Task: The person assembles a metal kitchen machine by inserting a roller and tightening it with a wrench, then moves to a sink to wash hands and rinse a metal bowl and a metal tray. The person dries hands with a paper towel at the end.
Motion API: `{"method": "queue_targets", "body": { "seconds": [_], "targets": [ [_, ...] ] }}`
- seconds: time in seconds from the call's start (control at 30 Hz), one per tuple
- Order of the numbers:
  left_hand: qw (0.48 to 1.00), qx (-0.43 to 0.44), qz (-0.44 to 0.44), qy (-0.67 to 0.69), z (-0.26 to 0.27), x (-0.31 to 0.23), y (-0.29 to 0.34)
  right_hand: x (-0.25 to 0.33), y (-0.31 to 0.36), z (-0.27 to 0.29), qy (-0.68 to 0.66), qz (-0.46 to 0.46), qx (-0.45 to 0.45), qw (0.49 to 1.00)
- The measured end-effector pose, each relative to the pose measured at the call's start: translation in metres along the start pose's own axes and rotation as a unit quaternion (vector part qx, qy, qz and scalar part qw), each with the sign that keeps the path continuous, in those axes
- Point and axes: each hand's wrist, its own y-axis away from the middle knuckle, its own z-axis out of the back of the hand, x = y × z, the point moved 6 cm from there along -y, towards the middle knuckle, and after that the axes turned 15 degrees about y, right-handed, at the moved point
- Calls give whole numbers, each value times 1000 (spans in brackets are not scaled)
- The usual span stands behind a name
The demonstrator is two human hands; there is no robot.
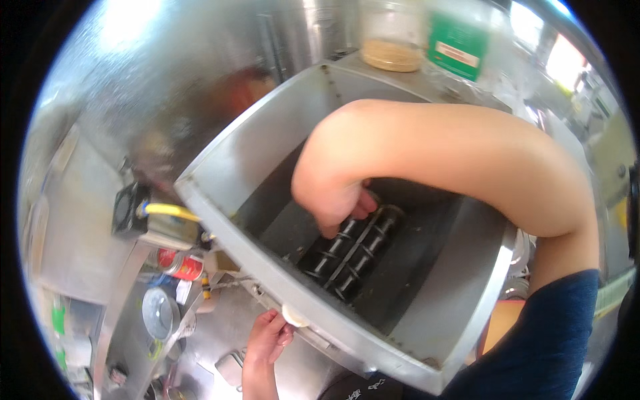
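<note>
I see paired black screw augers [353, 253] inside the metal hopper [240, 160], slanting lower left to upper right. The nearer right hand [333, 180] curls its fingers at their upper end; the left hand [268, 337] meets a pale knob [294, 316]. I can't tell whether either grips.

The bin [453, 300] is silver-grey; its rollers [365, 253] are black, striped with pale bands. The sleeve [540, 347] is navy, the cable [172, 209] yellow (bright against its black box [129, 212]), the can [190, 268] red, the label [459, 35] green with a white patch.
</note>
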Motion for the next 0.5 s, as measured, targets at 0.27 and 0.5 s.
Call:
{"method": "queue_targets", "body": {
  "seconds": [0.27, 0.5],
  "targets": [
    [992, 93, -75, -35, 89, 57, -5, 17, 11, 22, -9, 59, -166, 984],
    [846, -251, -48, -469, 307, 159, -25, -17, 77, 24, -102, -90, -262, 955]
  ]
}}
